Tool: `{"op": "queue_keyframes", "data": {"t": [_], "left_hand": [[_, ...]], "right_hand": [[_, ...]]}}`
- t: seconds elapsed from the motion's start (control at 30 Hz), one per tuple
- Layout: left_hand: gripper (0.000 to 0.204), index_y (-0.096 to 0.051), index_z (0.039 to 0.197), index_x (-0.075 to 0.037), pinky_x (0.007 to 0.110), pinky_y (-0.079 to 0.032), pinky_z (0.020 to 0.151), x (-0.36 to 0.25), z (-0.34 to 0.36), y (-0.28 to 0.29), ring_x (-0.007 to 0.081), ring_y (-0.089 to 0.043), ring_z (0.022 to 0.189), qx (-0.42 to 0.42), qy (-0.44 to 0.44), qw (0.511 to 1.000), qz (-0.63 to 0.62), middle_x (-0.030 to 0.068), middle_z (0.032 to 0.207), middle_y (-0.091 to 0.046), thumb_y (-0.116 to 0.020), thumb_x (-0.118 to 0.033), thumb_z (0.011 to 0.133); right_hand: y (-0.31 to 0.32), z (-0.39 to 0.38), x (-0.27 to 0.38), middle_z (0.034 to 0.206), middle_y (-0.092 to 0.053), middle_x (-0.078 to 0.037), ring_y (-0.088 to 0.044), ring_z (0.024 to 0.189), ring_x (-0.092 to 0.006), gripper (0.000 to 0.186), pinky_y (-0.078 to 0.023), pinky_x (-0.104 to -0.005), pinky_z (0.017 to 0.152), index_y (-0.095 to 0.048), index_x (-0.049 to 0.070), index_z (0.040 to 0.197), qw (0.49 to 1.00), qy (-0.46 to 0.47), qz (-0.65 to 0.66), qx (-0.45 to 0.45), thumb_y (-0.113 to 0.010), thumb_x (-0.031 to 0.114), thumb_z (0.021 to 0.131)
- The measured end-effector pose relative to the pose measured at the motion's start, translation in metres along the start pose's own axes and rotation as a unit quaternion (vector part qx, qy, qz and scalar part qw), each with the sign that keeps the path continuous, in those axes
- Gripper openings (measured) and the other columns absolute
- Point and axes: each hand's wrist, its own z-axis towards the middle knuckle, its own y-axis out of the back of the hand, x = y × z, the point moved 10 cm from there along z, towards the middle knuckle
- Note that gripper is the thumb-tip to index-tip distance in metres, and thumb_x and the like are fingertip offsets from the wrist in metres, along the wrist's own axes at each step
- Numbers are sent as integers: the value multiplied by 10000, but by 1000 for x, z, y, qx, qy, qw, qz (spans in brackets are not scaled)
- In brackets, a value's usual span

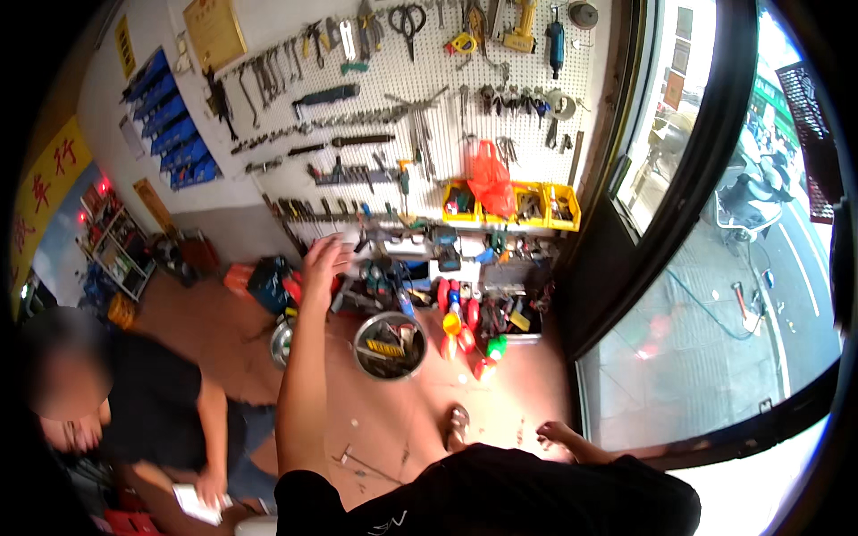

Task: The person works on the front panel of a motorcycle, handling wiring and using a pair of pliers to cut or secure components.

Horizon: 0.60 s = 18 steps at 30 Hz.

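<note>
My left hand [323, 262] is stretched far forward with its fingers apart and holds nothing. It reaches toward the low shelf of tools [393, 277] under the white pegboard [402, 98]. My right hand [559, 438] hangs low by my side with loosely curled fingers, and nothing shows in it. A round metal basin [390, 347] with yellow items inside stands on the floor just right of my left forearm.
Wrenches, pliers and drills hang on the pegboard. Yellow bins [527, 205] and a red bag [490, 177] sit at its base. Bottles and funnels [465, 326] crowd the floor. Another person in black [170, 402] crouches at left, holding a white paper. A glass door [706, 295] stands at right.
</note>
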Motion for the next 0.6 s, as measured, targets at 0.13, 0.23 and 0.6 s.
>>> {"op": "queue_keyframes", "data": {"t": [0.13, 0.23, 0.6], "left_hand": [[345, -607, 1108, -48, 312, -523, 767, -73, 148, -67, 165, -666, 878, 59, -83, 991, 87, 76, 997, -694, -622, -338, 923], [373, -605, 1153, -5, 328, -533, 838, -119, 256, -117, 191, -670, 951, 79, -104, 990, 50, 119, 1050, -698, -621, -297, 923], [263, -621, 825, -6, 433, -473, 736, -159, 508, -232, 264, -601, 700, -24, -145, 974, 174, 113, 738, -613, -656, -254, 905]], "right_hand": [[40, 3, 34, 809, -674, -165, -681, 634, -238, 235, -580, -423, 499, -605, -54, 1048, 985, -53, 125, -109, -560, 155, 948], [71, -12, 71, 818, -675, -130, -659, 678, -197, 260, -537, -314, 571, -606, -36, 1068, 955, -44, 234, -179, -564, 183, 934], [-17, -88, 17, 641, -545, -45, -526, 506, -112, 206, -390, -258, 408, -567, 81, 775, 851, -58, 344, -393, -516, 221, 917]]}}
